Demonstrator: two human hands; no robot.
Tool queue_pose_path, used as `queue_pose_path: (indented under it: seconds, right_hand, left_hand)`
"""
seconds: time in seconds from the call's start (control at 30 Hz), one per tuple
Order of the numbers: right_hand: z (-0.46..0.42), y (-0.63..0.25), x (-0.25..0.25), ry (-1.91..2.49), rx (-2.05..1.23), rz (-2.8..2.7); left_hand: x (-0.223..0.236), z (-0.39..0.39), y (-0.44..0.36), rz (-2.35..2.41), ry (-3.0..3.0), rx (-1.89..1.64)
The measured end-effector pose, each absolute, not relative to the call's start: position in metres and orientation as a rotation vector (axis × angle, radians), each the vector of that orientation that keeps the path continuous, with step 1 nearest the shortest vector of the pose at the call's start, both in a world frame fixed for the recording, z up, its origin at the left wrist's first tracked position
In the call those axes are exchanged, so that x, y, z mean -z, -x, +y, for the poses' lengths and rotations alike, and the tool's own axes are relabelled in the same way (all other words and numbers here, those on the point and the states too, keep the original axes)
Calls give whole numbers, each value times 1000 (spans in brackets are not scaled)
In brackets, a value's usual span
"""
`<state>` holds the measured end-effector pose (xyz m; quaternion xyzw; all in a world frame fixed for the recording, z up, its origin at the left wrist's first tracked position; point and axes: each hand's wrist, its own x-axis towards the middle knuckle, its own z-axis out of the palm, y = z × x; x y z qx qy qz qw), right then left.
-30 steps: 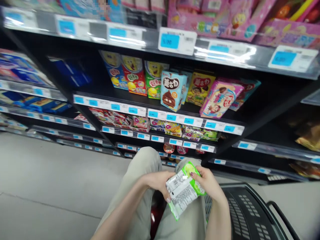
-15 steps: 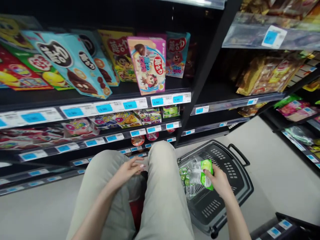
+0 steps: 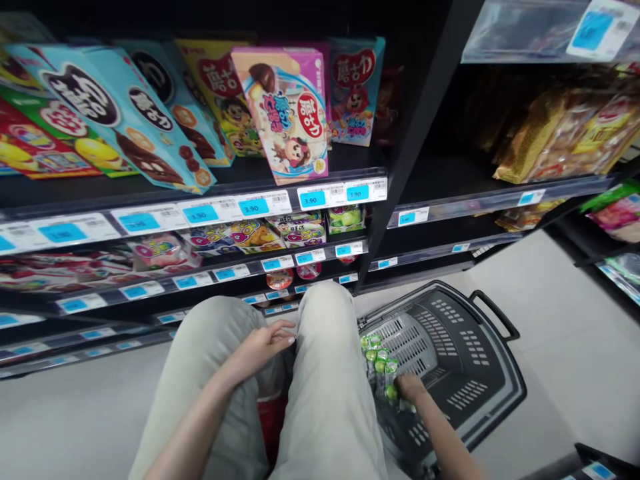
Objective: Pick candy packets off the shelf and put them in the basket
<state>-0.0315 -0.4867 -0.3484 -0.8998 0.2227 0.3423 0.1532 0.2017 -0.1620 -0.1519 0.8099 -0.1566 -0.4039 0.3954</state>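
My right hand (image 3: 410,389) is down inside the dark grey shopping basket (image 3: 493,407), its fingers curled at the edge of a green-and-clear snack packet (image 3: 391,379). Its fingertips are partly hidden. Several similar green packets (image 3: 374,353) lie beside it, along the basket's left side. My left hand (image 3: 263,347) hangs empty between my knees, its fingers loosely stretched out and the thumb apart.
A shelf ahead holds upright snack boxes, with a purple-and-cream box (image 3: 287,117) leaning near its edge and a light-blue box (image 3: 120,120) to the left. Gold bags (image 3: 575,137) sit on the right-hand shelf. The basket's handle (image 3: 495,313) sticks out over the pale floor (image 3: 540,293).
My right hand has lowered the green packet into the basket, down and slightly left. My left hand has barely moved. The view has shifted a little.
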Motion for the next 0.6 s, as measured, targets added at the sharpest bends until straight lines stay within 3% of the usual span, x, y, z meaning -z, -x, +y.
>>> queue_pose_path:
  seconds: [0.17,0.3,0.43,0.6]
  right_hand:
    - [-494,1,363,2600,-735,867]
    - [-527,-32,347,2571,-583,885]
    - [-540,-59,296,2585,-377,688]
    - [-491,-104,196,2571,23,326]
  left_hand:
    - [153,-162,-202,-418,-2140,1022]
    - [156,-162,-202,-464,-2209,993]
    - [155,-164,-197,-542,-2343,924]
    - [150,-169,-193,-609,-2512,811]
